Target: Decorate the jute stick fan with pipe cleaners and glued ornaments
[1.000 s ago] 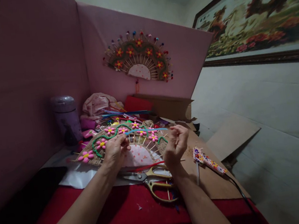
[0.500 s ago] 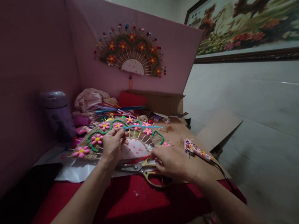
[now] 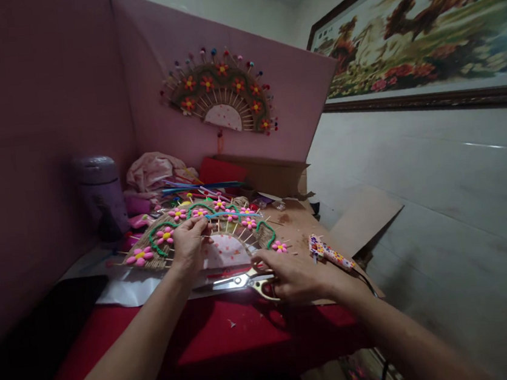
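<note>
Between its thumb and fingers, my left hand (image 3: 191,241) pinches one end of a blue pipe cleaner (image 3: 233,215), which stretches to the right. My right hand (image 3: 291,276) is wrapped round the handles of a pair of scissors (image 3: 241,281), whose blades point left and look nearly closed. Behind both hands lies a half-round fan (image 3: 154,250) of twine and sticks, trimmed with pink flowers and a wavy green strip. A white spotted half-disc (image 3: 226,251) forms its middle. The left hand hides part of the fan.
A flower-patterned glue gun (image 3: 331,253) with a black cord lies on cardboard (image 3: 296,222) at the right. A purple flask (image 3: 101,198) stands at the left. Coloured pipe cleaners (image 3: 180,190) and pink cloth (image 3: 155,169) are heaped behind. Another fan (image 3: 220,105) hangs on the pink panel.
My right hand has taken hold of the scissors and raised them a little, with the handles now closer together. My left hand still pinches the pipe cleaner. The view has shifted slightly.
</note>
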A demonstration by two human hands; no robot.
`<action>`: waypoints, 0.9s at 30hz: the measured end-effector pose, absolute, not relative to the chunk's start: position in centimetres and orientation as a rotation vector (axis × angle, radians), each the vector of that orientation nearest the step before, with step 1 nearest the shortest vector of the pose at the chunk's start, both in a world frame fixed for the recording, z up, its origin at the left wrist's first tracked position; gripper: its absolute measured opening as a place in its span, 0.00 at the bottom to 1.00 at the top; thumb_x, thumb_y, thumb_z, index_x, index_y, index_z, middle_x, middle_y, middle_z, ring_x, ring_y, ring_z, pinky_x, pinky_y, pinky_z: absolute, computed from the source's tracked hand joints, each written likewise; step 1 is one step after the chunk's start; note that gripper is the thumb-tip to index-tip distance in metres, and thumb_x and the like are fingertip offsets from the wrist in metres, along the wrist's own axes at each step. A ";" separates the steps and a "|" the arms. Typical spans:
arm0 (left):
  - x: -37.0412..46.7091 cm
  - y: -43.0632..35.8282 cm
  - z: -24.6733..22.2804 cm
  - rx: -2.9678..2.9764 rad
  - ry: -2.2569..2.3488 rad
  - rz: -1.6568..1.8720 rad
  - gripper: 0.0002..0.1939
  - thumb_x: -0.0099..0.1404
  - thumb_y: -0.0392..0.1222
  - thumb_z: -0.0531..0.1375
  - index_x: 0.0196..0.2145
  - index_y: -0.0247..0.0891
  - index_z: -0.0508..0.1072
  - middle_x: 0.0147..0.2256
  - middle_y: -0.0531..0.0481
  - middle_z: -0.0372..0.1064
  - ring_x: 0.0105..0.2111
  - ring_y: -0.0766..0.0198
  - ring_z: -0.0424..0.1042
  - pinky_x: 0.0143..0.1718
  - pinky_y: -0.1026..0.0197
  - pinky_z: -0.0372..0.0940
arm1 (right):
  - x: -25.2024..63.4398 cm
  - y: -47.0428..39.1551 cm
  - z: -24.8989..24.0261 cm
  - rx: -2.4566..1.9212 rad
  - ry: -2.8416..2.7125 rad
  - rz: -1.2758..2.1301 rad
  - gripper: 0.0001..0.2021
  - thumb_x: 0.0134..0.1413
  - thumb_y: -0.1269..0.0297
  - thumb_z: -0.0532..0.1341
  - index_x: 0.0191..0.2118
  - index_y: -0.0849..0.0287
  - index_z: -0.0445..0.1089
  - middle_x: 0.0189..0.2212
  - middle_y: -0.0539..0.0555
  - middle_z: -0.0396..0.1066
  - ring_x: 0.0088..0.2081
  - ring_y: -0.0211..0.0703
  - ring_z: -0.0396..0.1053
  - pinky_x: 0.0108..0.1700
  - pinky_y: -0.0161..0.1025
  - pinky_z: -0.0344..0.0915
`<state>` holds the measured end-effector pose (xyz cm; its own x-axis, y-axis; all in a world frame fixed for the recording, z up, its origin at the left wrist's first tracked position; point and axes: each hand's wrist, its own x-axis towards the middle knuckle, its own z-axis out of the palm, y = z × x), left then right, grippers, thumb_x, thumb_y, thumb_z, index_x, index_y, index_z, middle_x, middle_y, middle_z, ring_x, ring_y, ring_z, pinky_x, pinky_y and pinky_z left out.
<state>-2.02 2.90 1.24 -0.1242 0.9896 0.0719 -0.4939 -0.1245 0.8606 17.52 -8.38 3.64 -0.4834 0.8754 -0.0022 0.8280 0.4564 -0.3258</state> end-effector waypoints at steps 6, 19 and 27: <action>-2.1 2.8 1.3 0.793 0.787 1.549 0.12 0.41 0.40 0.65 0.24 0.32 0.71 0.19 0.52 0.68 0.18 0.71 0.63 0.14 0.71 0.57 | 19.8 -9.3 4.5 -1.433 -2.109 0.812 0.22 0.44 0.64 0.63 0.49 0.57 0.65 0.40 0.53 0.69 0.39 0.41 0.66 0.39 0.37 0.63; -1.9 2.4 1.7 0.784 0.504 1.511 0.11 0.44 0.37 0.67 0.26 0.31 0.71 0.20 0.52 0.69 0.19 0.72 0.65 0.16 0.71 0.58 | 13.4 -7.3 2.0 -1.471 -1.631 0.968 0.16 0.47 0.48 0.59 0.34 0.56 0.62 0.21 0.46 0.61 0.20 0.33 0.57 0.19 0.30 0.53; -1.4 1.7 1.9 0.761 0.481 1.457 0.11 0.43 0.36 0.67 0.26 0.31 0.70 0.20 0.53 0.68 0.21 0.70 0.66 0.17 0.70 0.60 | 11.8 -5.0 1.0 -1.464 -1.720 0.673 0.15 0.48 0.51 0.58 0.36 0.59 0.65 0.25 0.48 0.64 0.24 0.35 0.59 0.23 0.31 0.54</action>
